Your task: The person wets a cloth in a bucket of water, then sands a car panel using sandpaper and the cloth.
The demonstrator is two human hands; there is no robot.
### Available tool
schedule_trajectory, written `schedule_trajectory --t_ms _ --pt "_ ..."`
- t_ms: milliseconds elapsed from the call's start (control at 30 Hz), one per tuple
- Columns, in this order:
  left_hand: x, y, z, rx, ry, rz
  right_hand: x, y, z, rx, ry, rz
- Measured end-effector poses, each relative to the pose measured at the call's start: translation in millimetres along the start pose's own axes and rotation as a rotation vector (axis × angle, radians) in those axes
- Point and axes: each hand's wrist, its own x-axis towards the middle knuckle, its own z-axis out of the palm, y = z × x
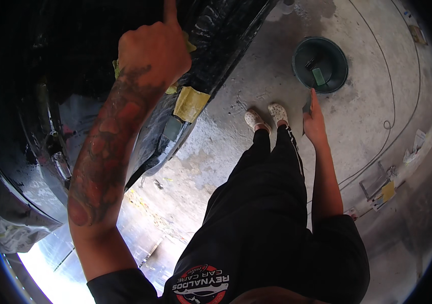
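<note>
My left hand is over a glossy dark car body panel, one finger stretched forward and the others bent under out of sight. Ragged yellow-green edges poke out around it; what lies beneath the palm is hidden. Close by on the panel sit a creased yellow piece like folded paper or cloth and a small grey-green pad. Beside my legs, my right hand hangs down, closed on a thin dark flat piece. Its fingertips appear just short of a dark green bucket on the floor.
Inside the bucket are a green block and a dark object. A thin cable loops across the concrete floor at the right. Farther right lie a grey frame-like object, a yellow sheet and scattered paper.
</note>
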Motion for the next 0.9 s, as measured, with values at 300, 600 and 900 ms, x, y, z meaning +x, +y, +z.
schedule_trajectory --t_ms 300,600,900 --pt "-7 -5 25 0.056 -0.007 0.01 -1 -8 7 -0.057 -0.018 -0.008" --pt "3 -4 12 0.108 -0.003 0.053 -3 -6 10 -0.068 -0.066 0.058" --pt "2 -4 18 0.124 0.068 0.007 -4 -2 16 -0.116 -0.073 0.053"
